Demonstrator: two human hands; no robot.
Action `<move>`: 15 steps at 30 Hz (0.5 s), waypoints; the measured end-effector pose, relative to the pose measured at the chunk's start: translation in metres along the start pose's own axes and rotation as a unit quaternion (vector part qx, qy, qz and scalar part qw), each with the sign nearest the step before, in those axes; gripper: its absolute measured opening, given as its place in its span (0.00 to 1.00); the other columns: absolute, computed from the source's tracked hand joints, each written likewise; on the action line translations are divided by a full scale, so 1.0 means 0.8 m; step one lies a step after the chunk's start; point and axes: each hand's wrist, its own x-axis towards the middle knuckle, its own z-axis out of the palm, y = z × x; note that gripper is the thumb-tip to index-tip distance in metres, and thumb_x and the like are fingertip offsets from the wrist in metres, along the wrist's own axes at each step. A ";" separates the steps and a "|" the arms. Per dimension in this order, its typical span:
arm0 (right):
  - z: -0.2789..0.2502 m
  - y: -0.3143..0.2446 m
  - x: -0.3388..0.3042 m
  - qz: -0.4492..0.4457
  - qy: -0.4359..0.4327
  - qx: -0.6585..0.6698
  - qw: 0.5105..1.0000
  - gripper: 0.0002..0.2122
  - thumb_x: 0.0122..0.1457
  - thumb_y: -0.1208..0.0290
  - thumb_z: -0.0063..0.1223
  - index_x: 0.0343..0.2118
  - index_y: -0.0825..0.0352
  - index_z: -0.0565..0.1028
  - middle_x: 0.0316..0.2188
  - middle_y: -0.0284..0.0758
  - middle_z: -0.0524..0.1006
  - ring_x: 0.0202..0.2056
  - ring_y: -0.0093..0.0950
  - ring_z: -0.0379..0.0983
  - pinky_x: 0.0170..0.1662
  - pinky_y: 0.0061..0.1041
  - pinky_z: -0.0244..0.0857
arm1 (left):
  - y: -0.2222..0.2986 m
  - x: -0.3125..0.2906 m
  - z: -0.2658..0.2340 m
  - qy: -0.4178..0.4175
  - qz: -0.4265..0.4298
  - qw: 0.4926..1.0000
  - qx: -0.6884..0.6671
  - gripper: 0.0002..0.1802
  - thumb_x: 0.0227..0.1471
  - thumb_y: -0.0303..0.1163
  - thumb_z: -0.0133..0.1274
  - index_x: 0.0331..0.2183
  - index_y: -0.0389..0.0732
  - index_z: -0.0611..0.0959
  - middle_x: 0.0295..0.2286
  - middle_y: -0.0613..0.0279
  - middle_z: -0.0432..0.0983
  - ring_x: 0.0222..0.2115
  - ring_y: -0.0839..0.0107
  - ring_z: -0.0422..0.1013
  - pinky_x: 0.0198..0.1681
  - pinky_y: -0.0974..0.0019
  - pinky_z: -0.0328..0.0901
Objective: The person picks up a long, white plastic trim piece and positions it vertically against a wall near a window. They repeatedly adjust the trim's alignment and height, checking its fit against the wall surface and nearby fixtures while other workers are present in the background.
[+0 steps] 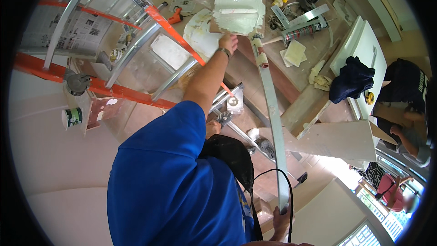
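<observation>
My left hand [228, 43], with a watch on the wrist, reaches from a blue sleeve to the near edge of a rectangular board [239, 4] coated with wet white filler. Its fingers look apart, and nothing shows in them. At the lower edge my right hand [282, 222] is wrapped round the near end of a long pale flat metal bar [274, 127]. The bar's far end lies close to the board. A whitish tube, like a roller sleeve [260, 55], lies against that end. A black bag [228, 157] hangs at my front, a cable running from it.
An orange ladder [157, 16] slants across the left. Sealant gun [302, 32], angle piece [308, 16] and bottles lie at the back right. Beyond a white panel [364, 59] with a dark cloth [350, 79] are other people [405, 109]. A skin-coloured patch [212, 128] shows beside the bag, unclear.
</observation>
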 end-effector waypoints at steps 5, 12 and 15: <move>-0.071 -0.061 -0.005 -0.073 -0.006 -0.078 0.994 0.32 0.44 0.68 0.59 0.55 0.63 0.61 0.32 0.46 0.73 0.30 0.44 0.72 0.31 0.38 0.67 | -0.056 -0.162 -0.029 -0.239 -0.105 0.954 0.149 0.32 0.53 0.54 0.42 0.51 0.41 0.65 0.47 0.53 0.67 0.46 0.62 0.65 0.49 0.58 0.58; -0.057 -0.148 0.026 -0.103 0.050 -0.077 0.990 0.31 0.45 0.72 0.57 0.55 0.58 0.62 0.32 0.45 0.72 0.31 0.43 0.72 0.31 0.38 0.66 | -0.045 -0.254 -0.009 -0.413 -0.102 0.899 0.104 0.29 0.56 0.55 0.36 0.50 0.43 0.65 0.45 0.55 0.68 0.43 0.66 0.67 0.48 0.60 0.60; -0.053 -0.161 0.019 -0.124 0.046 -0.071 0.989 0.31 0.44 0.73 0.56 0.55 0.58 0.63 0.32 0.45 0.72 0.31 0.43 0.72 0.31 0.38 0.66 | -0.042 -0.240 0.001 -0.413 -0.085 0.904 0.067 0.20 0.59 0.48 0.35 0.48 0.48 0.67 0.39 0.61 0.71 0.40 0.68 0.69 0.47 0.61 0.61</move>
